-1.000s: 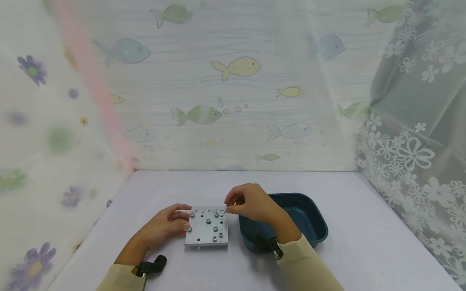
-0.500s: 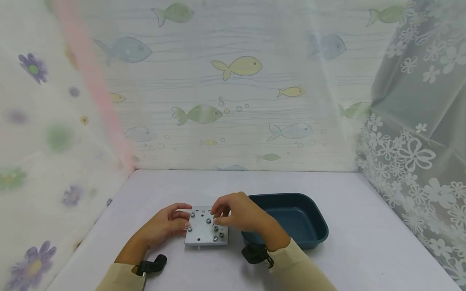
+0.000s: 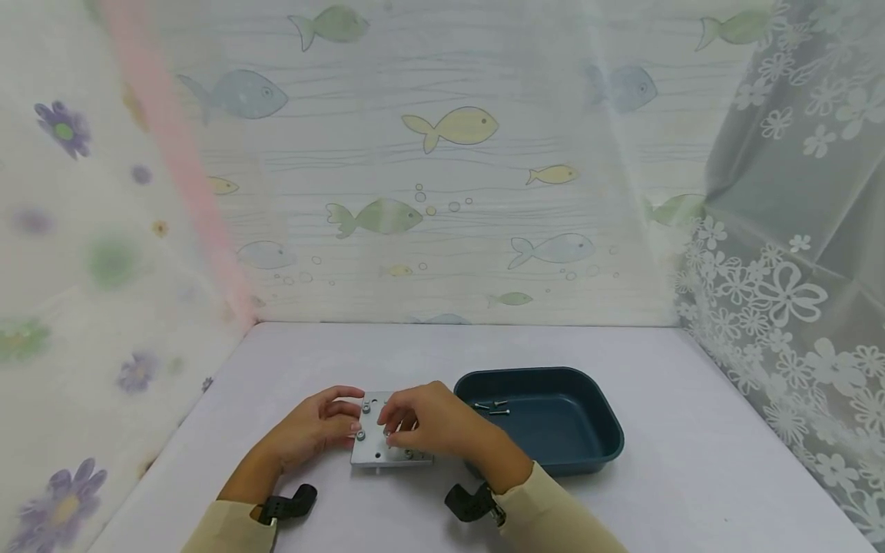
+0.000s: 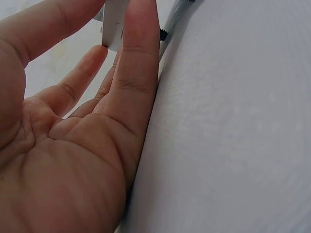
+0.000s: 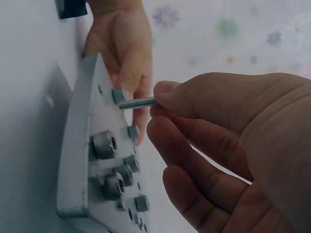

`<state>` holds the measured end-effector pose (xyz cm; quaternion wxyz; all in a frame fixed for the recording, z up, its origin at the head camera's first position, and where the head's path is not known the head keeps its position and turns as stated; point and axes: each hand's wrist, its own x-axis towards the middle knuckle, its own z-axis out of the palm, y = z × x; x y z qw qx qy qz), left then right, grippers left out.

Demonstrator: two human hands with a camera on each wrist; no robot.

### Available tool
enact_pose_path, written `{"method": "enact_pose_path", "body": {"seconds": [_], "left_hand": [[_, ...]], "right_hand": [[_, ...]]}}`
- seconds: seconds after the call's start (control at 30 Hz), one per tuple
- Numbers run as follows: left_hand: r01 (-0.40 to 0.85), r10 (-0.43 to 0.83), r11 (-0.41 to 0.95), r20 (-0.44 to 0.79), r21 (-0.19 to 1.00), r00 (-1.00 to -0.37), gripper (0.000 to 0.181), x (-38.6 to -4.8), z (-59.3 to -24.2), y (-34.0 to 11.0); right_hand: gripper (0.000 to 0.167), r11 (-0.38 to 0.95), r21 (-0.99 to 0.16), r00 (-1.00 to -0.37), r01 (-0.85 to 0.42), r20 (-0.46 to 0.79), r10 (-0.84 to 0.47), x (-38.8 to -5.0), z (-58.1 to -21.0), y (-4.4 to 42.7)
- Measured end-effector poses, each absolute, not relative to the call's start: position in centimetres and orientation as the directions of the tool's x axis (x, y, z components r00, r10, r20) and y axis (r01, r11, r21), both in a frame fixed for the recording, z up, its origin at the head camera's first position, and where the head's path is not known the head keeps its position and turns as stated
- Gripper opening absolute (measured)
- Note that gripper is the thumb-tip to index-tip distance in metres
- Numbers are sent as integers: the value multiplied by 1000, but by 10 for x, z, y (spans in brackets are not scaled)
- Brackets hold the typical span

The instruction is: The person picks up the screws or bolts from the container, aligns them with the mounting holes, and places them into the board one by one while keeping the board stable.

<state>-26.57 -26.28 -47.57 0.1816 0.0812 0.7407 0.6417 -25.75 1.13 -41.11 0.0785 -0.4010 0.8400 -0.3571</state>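
A silver metal plate [image 3: 373, 453] with several socket-head screws and small holes lies on the table. At its left edge, my left hand [image 3: 311, 430] grips the plate, thumb on top; in the left wrist view my left hand [image 4: 82, 121] has its fingers around the plate's edge [image 4: 114, 24]. My right hand [image 3: 435, 422] is over the plate's right part. In the right wrist view my right hand [image 5: 218, 141] pinches a threaded screw [image 5: 138, 103] between thumb and index finger, its shaft pointing at the plate [image 5: 77, 160]. Whether its tip touches the plate I cannot tell.
A dark blue tray [image 3: 608, 422] stands right of the plate, with several loose screws [image 3: 499, 412] at its left side. My right forearm crosses the tray's front left corner. Patterned curtains [image 3: 442, 230] hang behind the table and at both sides.
My right hand has moved left and toward the front across the plate, carrying the screw and uncovering the screws in the tray. My left hand has stayed on the plate.
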Motion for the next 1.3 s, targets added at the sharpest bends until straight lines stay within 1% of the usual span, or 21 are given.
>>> {"method": "enact_pose_path", "body": {"seconds": [0.27,0.53,0.73,1.07,1.3], "left_hand": [[-111,371,143,-157,983,-915,65,-267,-477,-264],[-106,388,133,-150,985,-910,65,-269,-479,-265],[-98,393,133,-143,986,-909,65,-269,-480,-266],[-98,384,154,-151,983,-911,65,-268,-479,-266],[-98,386,147,-148,984,-910,66,-268,-478,-266]], "right_hand": [[19,395,-633,-632,-666,198,-749,-252,-416,2],[18,419,-618,-647,-665,198,-736,-249,-420,-3],[16,421,-637,-661,-646,191,-725,-247,-422,-5],[15,392,-638,-643,-663,219,-734,-246,-425,-7],[12,415,-630,-653,-656,198,-731,-247,-427,-8]]}}
